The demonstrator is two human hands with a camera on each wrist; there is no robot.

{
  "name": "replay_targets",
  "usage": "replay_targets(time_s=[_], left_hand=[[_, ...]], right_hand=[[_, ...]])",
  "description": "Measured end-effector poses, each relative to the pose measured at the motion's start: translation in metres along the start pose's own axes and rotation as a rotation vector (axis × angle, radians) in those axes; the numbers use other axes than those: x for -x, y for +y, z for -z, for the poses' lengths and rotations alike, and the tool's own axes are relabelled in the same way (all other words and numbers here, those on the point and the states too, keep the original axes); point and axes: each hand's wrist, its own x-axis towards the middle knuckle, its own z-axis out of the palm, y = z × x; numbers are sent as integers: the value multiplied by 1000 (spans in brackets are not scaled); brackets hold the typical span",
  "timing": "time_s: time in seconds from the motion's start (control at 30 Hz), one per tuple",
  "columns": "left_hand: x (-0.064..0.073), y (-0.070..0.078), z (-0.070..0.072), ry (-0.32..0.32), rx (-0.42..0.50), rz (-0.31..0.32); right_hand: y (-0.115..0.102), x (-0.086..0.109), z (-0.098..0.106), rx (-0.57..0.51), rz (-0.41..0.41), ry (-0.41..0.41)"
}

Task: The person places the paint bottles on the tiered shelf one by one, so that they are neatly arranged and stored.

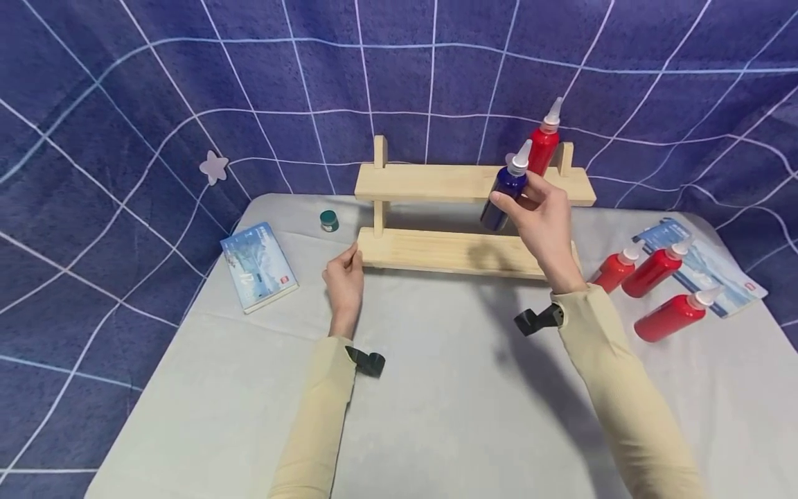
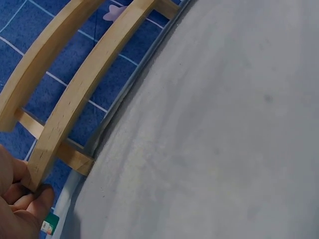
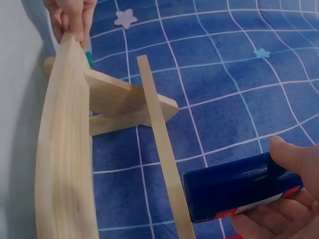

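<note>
My right hand [image 1: 546,225] holds a dark blue squeeze bottle [image 1: 503,188] with a white pointed nozzle, in front of the upper board of a two-tier wooden shelf [image 1: 424,181]. Thumb and fingers grip its sides, and in the right wrist view the blue bottle [image 3: 229,191] shows its base beside the upper board. On that board's right end stands a red squeeze bottle [image 1: 542,149], partly hidden by the blue one. My left hand [image 1: 345,281] pinches the left end of the lower board [image 2: 55,134] between thumb and fingers.
Several red squeeze bottles [image 1: 670,319] lie at the right, some beside or over a blue-and-white book [image 1: 726,277]. At the left are another blue book [image 1: 258,267] and a small green jar [image 1: 329,221]. A blue gridded curtain [image 1: 399,83] hangs behind the shelf.
</note>
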Motion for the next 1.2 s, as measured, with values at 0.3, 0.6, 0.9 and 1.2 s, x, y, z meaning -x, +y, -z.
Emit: replay_targets(time_s=[0.3, 0.6, 0.9, 1.2], left_hand=[[1, -3, 0, -19, -11, -12], [-2, -4, 5, -1, -52, -34], [0, -5, 5, -11, -61, -40], [-2, -3, 6, -9, -47, -54]], right_hand=[[0, -16, -13, 90, -6, -1], [-5, -35, -29, 53, 16, -19], [0, -46, -36, 40, 34, -3], [0, -60, -41, 78, -13, 5]])
